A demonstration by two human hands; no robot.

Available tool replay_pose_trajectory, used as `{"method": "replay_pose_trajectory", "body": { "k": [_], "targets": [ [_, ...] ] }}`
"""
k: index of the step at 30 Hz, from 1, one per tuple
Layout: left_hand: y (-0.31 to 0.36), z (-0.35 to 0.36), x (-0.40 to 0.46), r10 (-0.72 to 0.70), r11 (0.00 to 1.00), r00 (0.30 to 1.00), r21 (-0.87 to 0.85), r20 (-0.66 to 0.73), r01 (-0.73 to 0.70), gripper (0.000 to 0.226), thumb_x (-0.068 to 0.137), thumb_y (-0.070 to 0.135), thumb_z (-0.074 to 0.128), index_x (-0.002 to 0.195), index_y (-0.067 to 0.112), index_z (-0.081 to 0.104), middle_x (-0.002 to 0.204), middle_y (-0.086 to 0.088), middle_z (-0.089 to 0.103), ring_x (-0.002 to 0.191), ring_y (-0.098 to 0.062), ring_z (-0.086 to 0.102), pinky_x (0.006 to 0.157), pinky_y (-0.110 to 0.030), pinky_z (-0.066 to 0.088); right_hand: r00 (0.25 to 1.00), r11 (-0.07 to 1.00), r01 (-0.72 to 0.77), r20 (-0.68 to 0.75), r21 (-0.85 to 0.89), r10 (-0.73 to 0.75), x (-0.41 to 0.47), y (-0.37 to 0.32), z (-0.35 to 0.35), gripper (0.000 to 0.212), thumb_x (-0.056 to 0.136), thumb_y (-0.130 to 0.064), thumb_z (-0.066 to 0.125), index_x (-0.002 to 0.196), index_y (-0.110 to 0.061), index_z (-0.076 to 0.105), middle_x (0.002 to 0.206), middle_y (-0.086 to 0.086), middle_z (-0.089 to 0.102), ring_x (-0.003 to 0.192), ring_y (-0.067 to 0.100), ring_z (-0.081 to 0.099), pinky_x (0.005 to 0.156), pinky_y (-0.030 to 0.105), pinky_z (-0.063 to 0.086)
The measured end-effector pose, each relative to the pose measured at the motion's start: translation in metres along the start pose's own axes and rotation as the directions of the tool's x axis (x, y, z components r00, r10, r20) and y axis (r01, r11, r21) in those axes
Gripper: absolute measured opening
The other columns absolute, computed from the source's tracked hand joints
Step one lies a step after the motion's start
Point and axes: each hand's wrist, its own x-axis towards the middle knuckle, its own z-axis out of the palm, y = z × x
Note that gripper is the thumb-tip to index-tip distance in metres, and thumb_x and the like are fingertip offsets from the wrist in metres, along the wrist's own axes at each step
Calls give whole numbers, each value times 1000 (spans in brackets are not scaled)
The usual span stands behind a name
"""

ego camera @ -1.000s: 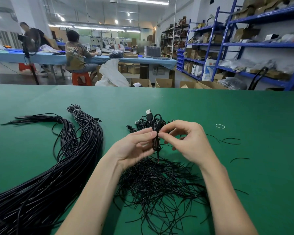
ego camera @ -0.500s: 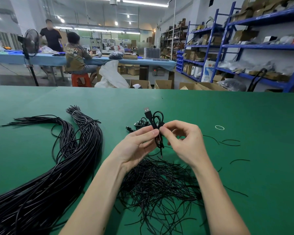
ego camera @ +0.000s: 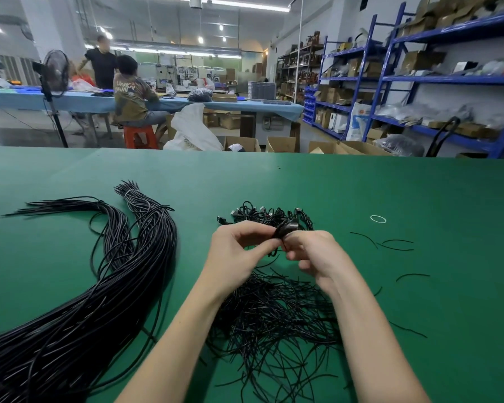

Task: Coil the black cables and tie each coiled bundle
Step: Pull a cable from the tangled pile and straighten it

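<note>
Right now a small coiled cable (ego camera: 285,228) sits between my two hands, lifted just above the green surface (ego camera: 419,193) near its middle. My left hand (ego camera: 239,251) pinches the coil from the left with thumb and fingertips curled in on it. My right hand (ego camera: 317,254) meets it from the right, fingers curled, pinching the coil and what looks like a thin black tie (ego camera: 282,245) at its lower side; the motion blur keeps me from telling exactly how the tie lies.

Just behind my hands lies one heap of finished bundles (ego camera: 268,213), their plugs sticking out; they tangle together too much for me to count. Under and in front of my wrists spreads one loose pile of thin black ties (ego camera: 274,324), far too many to count. To the right of my hands about six stray ties (ego camera: 396,245) lie scattered, well apart from the pile, and one small white ring (ego camera: 378,219) rests further out on the surface.

On the left two long sheaves of uncoiled black cables (ego camera: 99,301) sweep from the near left edge toward the middle, one ending in a banded tip (ego camera: 128,190).

Beyond the surface, two people are at a blue table (ego camera: 230,104), one seated on a red stool (ego camera: 140,136), one standing, with one fan (ego camera: 54,71) beside them and blue shelving (ego camera: 419,80) on the right.
</note>
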Motion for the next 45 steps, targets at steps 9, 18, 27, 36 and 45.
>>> {"method": "replay_pose_trajectory", "body": {
  "k": [9, 18, 27, 36, 45],
  "targets": [
    [-4, -7, 4, -510, 720, 858, -516, 61, 464, 46, 60, 14, 84, 103, 4, 73, 95, -8, 76, 79, -11, 70, 71, -20, 56, 844, 758, 517, 88, -397, -530, -4, 10, -4, 20, 86, -20, 79, 94, -37, 73, 81, -9, 75, 57, 23, 67, 52, 19, 49],
    [-4, -11, 9, -535, 664, 835, -547, 127, 509, 56, 58, 15, 86, 111, 4, 71, 97, -9, 76, 82, -14, 69, 83, -28, 54, 658, 511, 698, 168, -502, -734, -2, 15, -15, 19, 84, -47, 76, 102, -41, 76, 106, -29, 70, 67, 7, 68, 65, 19, 50],
    [-1, -8, 7, -497, 714, 863, -523, 93, 467, 52, 57, 17, 86, 106, 4, 72, 99, -8, 77, 83, -11, 71, 75, -22, 56, 657, 555, 664, 38, -502, -753, -2, 15, -3, 9, 88, -40, 73, 83, -34, 76, 76, -23, 69, 54, 8, 58, 56, 22, 47],
    [-4, -7, 7, -331, 901, 943, -307, -30, 307, 31, 70, 14, 85, 99, 8, 76, 81, -3, 78, 78, -10, 73, 74, -16, 55, 978, 921, -172, 176, 351, 116, -3, 8, 6, 7, 91, -18, 72, 88, -12, 73, 73, -4, 73, 39, 2, 41, 37, 13, 26],
    [-3, -19, 13, -578, 635, 809, -563, 108, 529, 51, 54, 15, 86, 103, 6, 74, 94, -9, 76, 83, -16, 68, 79, -26, 56, 656, 530, 702, 140, -476, -742, 1, 15, -4, 20, 85, -32, 80, 101, -42, 77, 106, -29, 71, 67, 8, 68, 63, 13, 45]
  ]
}}
